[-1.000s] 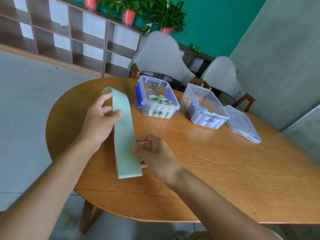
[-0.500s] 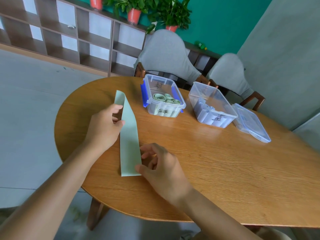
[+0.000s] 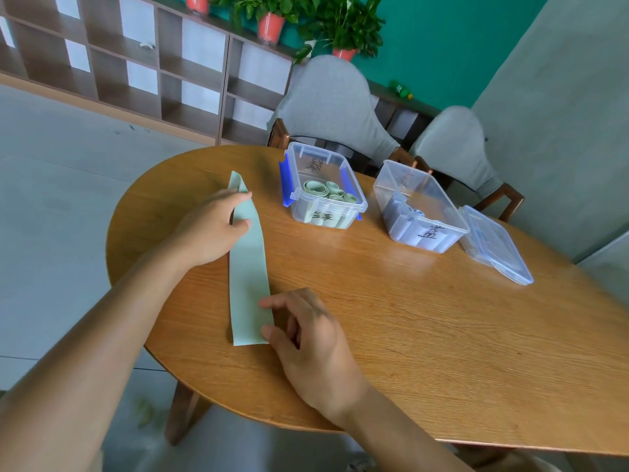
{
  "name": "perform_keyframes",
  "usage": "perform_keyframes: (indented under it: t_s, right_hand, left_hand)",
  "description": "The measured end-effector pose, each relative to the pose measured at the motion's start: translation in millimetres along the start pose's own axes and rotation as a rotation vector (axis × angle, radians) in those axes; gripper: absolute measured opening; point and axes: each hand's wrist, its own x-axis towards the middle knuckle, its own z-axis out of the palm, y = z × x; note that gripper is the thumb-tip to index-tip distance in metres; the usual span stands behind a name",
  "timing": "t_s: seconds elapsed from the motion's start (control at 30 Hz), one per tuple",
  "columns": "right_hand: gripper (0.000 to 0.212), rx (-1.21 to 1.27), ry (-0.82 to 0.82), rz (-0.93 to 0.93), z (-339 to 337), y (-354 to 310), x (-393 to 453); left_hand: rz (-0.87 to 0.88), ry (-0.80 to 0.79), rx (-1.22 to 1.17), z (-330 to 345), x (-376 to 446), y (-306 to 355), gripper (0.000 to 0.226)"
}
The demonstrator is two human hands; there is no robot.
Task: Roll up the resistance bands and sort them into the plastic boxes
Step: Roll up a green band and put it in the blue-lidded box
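A pale green resistance band [image 3: 247, 277] lies stretched out flat on the wooden table [image 3: 425, 335], running from far to near. My left hand [image 3: 211, 229] pinches its far end between thumb and fingers. My right hand [image 3: 306, 338] rests at the band's near right corner, thumb and forefinger touching its edge. Behind stands a clear box with blue clips [image 3: 325, 212], holding several rolled green bands [image 3: 316, 189]. To its right a second clear box [image 3: 420, 229] holds rolled bluish bands [image 3: 405, 211].
A clear lid [image 3: 493, 245] lies flat to the right of the second box. Two grey-covered chairs [image 3: 326, 107] stand behind the table. A shelf unit [image 3: 136, 63] with potted plants lines the back wall. The table's near edge curves just below my right wrist.
The band has come down from tilted in the air to lying flat on the table. My left hand lowered with its far end; my right hand moved to the near corner.
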Motion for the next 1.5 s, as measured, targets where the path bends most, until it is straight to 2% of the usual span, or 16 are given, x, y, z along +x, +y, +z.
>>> perform_keyframes:
  t_s: [0.17, 0.23, 0.33, 0.4, 0.57, 0.87, 1.0, 1.23, 1.5]
  right_hand:
    - [0.028, 0.008, 0.020, -0.021, 1.8, 3.5, -0.7]
    - [0.028, 0.006, 0.023, -0.033, 2.7, 3.4, -1.8]
    - [0.026, -0.006, 0.044, -0.052, 4.3, 3.6, -3.4]
    - [0.025, -0.017, 0.063, -0.060, 5.0, 3.5, -4.3]
    - [0.023, -0.002, 0.100, -0.038, 5.5, 2.9, -6.0]
    - [0.018, 0.124, 0.186, -0.037, 4.2, 6.6, -7.3]
    - [0.017, 0.140, 0.163, -0.074, 2.2, 6.3, -7.7]
    - [0.015, 0.143, 0.017, -0.077, -7.3, 7.3, -10.4]
    - [0.014, 0.114, 0.005, -0.040, -7.8, 5.7, -11.2]
  left_hand:
    - [0.119, 0.000, -0.199, 1.5, -0.7, 0.4, 0.063]
    - [0.125, 0.026, -0.133, 3.3, 0.3, -4.3, 0.063]
    - [0.002, 0.068, 0.117, 3.0, 0.1, -9.3, 0.055]
    - [-0.072, 0.070, 0.181, 2.0, -3.6, -8.9, 0.051]
    - [-0.057, 0.085, 0.141, -2.0, -22.4, -3.2, 0.047]
    - [0.123, 0.089, 0.068, -6.6, -95.3, 9.0, 0.032]
    - [0.126, 0.047, -0.023, -10.7, -128.2, 21.5, 0.011]
    - [0.187, -0.055, 0.001, -3.0, -164.1, 31.7, 0.013]
    - [0.195, -0.050, 0.038, -2.2, -164.2, 29.0, 0.012]
